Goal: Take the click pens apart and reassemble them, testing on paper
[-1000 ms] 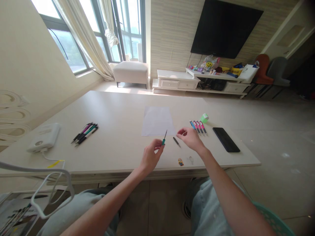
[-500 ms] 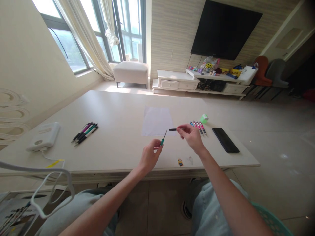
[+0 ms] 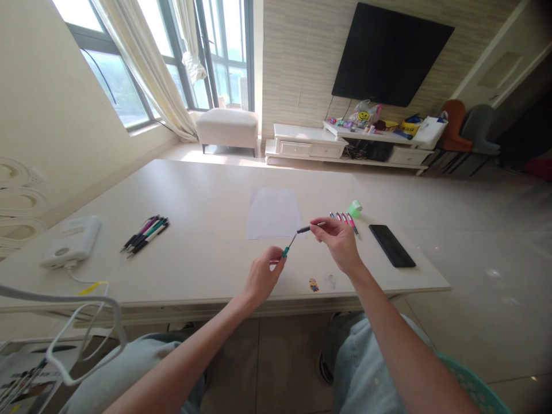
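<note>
My left hand (image 3: 264, 273) pinches a teal pen barrel (image 3: 285, 252), from which a thin refill (image 3: 293, 238) sticks out up and to the right. In my right hand (image 3: 340, 244) is a black pen grip section (image 3: 304, 229), held between thumb and fingers and pointing left. The refill's tip is right at the open end of the grip section; whether it is inside I cannot tell. A sheet of white paper (image 3: 273, 210) lies just beyond both hands. Several pink and blue pens (image 3: 352, 223) lie side by side behind my right hand, partly hidden by it.
A small green and white object (image 3: 355, 208) stands beyond the pens, with a black phone (image 3: 392, 246) to the right. Several assembled pens (image 3: 149, 234) lie at the left, near a white device (image 3: 73, 242) with a cable. A cartoon sticker (image 3: 313, 284) is by the table's front edge.
The black grip section has tilted, its left end now lower, and the refill's tip has come up to it. The whole view has shifted slightly.
</note>
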The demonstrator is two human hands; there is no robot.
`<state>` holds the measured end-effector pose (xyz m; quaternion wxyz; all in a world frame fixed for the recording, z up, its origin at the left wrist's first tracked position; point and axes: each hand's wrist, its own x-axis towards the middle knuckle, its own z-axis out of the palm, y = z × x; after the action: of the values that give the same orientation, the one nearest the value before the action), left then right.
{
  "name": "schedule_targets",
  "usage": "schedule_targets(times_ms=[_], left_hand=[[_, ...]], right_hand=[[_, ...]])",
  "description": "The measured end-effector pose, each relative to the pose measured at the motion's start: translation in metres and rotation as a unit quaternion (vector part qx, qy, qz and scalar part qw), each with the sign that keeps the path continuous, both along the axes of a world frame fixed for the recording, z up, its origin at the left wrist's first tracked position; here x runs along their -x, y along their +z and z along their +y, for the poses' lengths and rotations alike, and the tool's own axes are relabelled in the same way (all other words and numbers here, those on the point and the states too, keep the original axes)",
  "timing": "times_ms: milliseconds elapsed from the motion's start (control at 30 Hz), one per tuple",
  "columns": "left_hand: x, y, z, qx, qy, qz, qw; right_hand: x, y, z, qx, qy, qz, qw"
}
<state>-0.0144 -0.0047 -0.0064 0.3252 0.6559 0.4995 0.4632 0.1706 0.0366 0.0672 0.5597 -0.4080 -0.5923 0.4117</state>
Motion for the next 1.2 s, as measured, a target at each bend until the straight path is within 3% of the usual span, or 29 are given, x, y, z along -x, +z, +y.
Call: schedule_targets(times_ms=[433, 733, 967, 1200], left_hand=[[0.005, 0.0, -0.001, -0.033, 0.012, 0.083, 0.996], [0.006, 0.007, -0.001, -0.051, 0.037, 0.088, 0.994], [0.005, 0.013, -0.002, -0.067, 0.013, 0.09, 0.994], [0.006, 0.01, -0.001, -0.079, 0.06, 0.074, 0.992]], right_hand=[[-0.009, 0.004, 0.0, 0.051, 0.042, -0.084, 0.994], [-0.001, -0.005, -0.001, 0.096, 0.111, -0.099, 0.984], [0.008, -0.016, -0.001, 0.115, 0.145, -0.101, 0.977], [0.025, -0.029, -0.005, 0.105, 0.088, -0.072, 0.988]])
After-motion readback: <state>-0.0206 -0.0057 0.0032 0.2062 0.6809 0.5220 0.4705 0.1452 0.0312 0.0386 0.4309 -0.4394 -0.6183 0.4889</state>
